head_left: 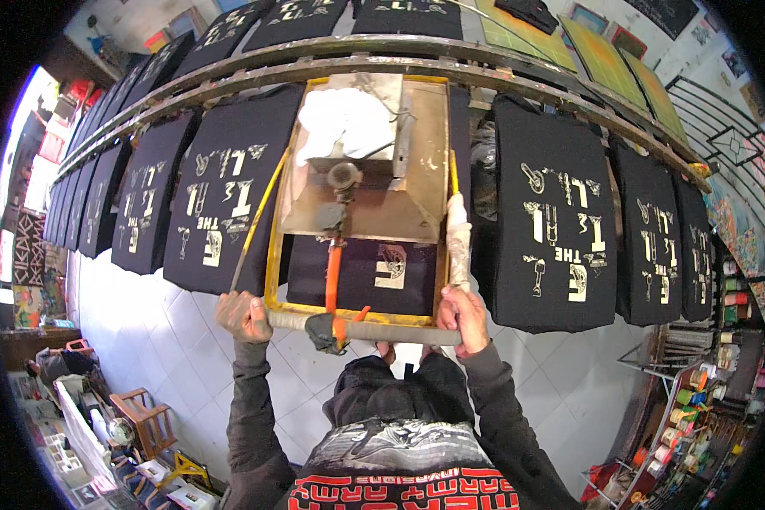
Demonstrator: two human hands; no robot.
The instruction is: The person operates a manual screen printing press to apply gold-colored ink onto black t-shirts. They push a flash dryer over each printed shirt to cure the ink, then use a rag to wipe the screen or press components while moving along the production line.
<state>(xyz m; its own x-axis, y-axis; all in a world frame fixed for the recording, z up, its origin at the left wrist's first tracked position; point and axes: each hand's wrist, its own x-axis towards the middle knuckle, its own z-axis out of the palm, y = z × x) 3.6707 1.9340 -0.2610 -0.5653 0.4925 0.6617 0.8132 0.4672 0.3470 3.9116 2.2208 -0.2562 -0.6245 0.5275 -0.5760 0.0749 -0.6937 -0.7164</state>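
A yellow-edged metal frame (271, 272) carries a grey sheet-metal hood (374, 204), with an orange hose (333, 280) running down from it toward me. Along its near side runs a wrapped handle bar (391, 334). My left hand (245, 316) is closed round the bar's left end, where a thin yellow rod meets it. Round the right corner, below a cloth-wrapped side rod (458, 234), my right hand (463, 319) is closed on the same bar. Through the frame's opening shows a black printed T-shirt (357, 279); the hood hides its upper part.
Black printed T-shirts lie in a row left (225, 187) and right (557, 212). Beyond them run long rails (255, 72), with more shirts behind. A wooden stool (143, 421) stands lower left. Shelves with coloured spools (673, 416) line the lower right.
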